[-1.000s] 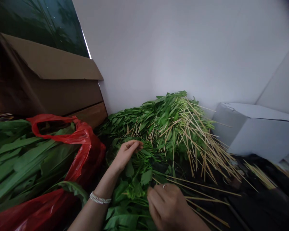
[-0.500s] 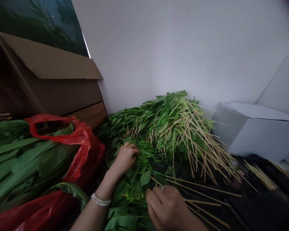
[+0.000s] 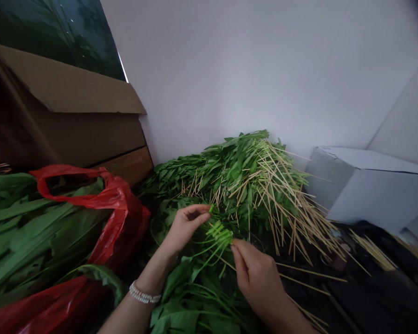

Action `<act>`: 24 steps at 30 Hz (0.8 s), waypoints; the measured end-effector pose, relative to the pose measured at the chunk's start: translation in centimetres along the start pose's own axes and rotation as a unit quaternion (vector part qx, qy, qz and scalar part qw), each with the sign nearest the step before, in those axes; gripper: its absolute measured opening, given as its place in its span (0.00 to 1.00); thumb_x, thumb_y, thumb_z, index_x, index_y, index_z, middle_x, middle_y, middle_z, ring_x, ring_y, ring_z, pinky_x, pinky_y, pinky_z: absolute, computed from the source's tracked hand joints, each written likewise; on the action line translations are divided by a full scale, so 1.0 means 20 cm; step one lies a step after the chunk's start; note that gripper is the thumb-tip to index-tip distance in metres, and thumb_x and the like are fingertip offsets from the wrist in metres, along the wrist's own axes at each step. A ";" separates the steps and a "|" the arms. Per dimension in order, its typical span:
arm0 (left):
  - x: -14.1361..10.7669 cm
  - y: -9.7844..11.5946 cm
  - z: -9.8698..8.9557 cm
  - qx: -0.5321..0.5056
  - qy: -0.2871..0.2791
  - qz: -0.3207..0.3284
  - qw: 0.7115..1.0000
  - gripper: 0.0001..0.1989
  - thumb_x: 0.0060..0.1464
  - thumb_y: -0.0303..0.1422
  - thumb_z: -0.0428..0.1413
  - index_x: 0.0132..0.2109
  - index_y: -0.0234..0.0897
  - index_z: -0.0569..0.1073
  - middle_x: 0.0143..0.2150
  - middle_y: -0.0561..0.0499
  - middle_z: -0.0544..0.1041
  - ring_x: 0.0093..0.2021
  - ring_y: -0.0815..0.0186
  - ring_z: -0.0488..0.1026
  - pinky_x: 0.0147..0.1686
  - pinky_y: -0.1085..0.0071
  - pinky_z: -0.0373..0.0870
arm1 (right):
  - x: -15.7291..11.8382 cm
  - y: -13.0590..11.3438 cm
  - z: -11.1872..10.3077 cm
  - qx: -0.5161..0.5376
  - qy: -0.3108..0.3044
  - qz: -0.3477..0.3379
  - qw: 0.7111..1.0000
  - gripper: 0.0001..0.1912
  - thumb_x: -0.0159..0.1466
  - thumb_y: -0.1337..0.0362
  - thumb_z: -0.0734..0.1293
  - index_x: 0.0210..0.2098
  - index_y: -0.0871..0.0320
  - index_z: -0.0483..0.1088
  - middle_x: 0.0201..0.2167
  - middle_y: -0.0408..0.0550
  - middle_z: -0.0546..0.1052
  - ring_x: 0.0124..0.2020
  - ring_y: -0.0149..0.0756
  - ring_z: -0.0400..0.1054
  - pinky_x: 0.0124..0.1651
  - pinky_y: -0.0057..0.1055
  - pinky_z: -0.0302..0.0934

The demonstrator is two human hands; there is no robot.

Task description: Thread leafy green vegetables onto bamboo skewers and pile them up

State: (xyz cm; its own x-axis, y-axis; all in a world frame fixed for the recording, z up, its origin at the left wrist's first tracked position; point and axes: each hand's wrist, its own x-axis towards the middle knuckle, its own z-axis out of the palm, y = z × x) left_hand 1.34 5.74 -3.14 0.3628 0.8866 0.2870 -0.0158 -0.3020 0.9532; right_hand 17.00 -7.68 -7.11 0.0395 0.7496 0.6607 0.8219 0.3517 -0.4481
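My left hand (image 3: 190, 225), with a beaded bracelet on its wrist, pinches the end of a green stem (image 3: 212, 208). Lower and to the right, my right hand (image 3: 254, 273) is closed on a thin skewer, whose tip end carries a row of folded green stems (image 3: 220, 234). Leaves on those stems hang down over loose green leaves (image 3: 184, 320) in front of me. Most of the skewer is hidden by the stems and my fingers. Behind my hands lies a heap of leafy greens (image 3: 212, 162) with many skewers (image 3: 282, 199) sticking out to the right.
At the left, a red plastic bag (image 3: 120, 199) holds long green leaves (image 3: 38, 241), with a cardboard box (image 3: 90, 134) behind it. A white box (image 3: 372, 185) stands at the right against the wall. More loose skewers (image 3: 372, 250) lie on dark material near it.
My left hand has come up from the leaves and now pinches a stem end. My right hand has risen slightly to the right, lifting the skewered stems.
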 end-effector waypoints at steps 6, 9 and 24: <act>-0.02 -0.01 0.02 -0.078 -0.032 -0.055 0.995 0.12 0.44 0.35 0.65 0.37 0.35 0.80 0.31 0.50 0.82 0.34 0.67 0.76 0.40 0.72 0.70 | 0.00 0.03 0.01 -0.004 -0.005 0.055 0.998 0.12 0.68 0.65 0.54 0.38 0.56 0.68 0.29 0.44 0.75 0.28 0.32 0.71 0.34 0.27 0.58; -0.02 -0.03 0.01 -0.095 -0.034 -0.058 0.993 0.11 0.46 0.35 0.65 0.37 0.35 0.80 0.31 0.51 0.82 0.33 0.67 0.76 0.41 0.72 0.70 | 0.00 0.03 0.01 -0.008 -0.007 0.067 0.998 0.13 0.68 0.64 0.54 0.38 0.56 0.69 0.29 0.44 0.76 0.29 0.33 0.71 0.35 0.27 0.59; -0.02 -0.01 0.01 -0.090 -0.033 -0.061 0.994 0.10 0.45 0.36 0.65 0.36 0.36 0.81 0.30 0.51 0.81 0.32 0.69 0.75 0.40 0.74 0.68 | 0.00 0.04 0.01 -0.014 -0.023 0.080 0.996 0.14 0.68 0.64 0.53 0.39 0.56 0.70 0.31 0.46 0.77 0.32 0.34 0.72 0.36 0.27 0.59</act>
State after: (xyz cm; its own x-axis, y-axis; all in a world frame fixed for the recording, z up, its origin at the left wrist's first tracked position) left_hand 1.47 5.43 -3.51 0.4320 0.8863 0.1670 -0.1326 -0.1208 0.9838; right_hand 17.45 -7.27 -7.59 0.1447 0.8204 0.5532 0.8226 0.2109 -0.5281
